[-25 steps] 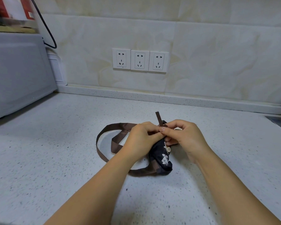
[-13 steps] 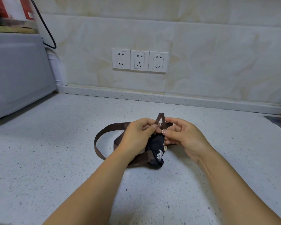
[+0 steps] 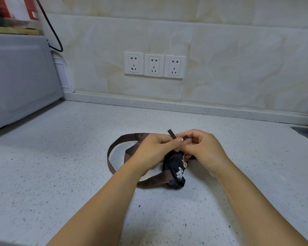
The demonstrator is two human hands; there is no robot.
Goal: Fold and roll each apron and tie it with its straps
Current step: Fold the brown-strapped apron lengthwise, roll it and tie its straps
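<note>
head view: in the lower middle of the frame the dark rolled fabric apron with small pale prints point(image 3: 176, 172) lies on the white speckled stone desk point(image 3: 60, 174), its upper end covered by the two hands. the left hand point(image 3: 155, 148) and the right hand point(image 3: 203, 148) meet just above that end, with their fingertips close together. both hands have curled fingers and pinch the thin brown fabric strap. one short strap end point(image 3: 171, 133) stands up between them, and another short piece shows at the fingers of the right hand. how the strap runs inside the fingers is hidden, so i cannot tell if a knot is already crossed. the wide brown loop point(image 3: 112, 150) of the same apron lies flat on the desk to the left of the roll. one part of it passes under the left wrist and joins the lower end of the roll.

i judge that the folding and rolling of this apron are done and that the step in hand is the tying. the next move probably calls for crossing the two ends and pulling them apart evenly, while the roll stays pressed down so that it does not open. the loose loop may need tucking afterwards.

three white wall sockets point(image 3: 155, 65) are in the upper middle, and a grey appliance point(image 3: 20, 80) stands at the left edge.
</note>
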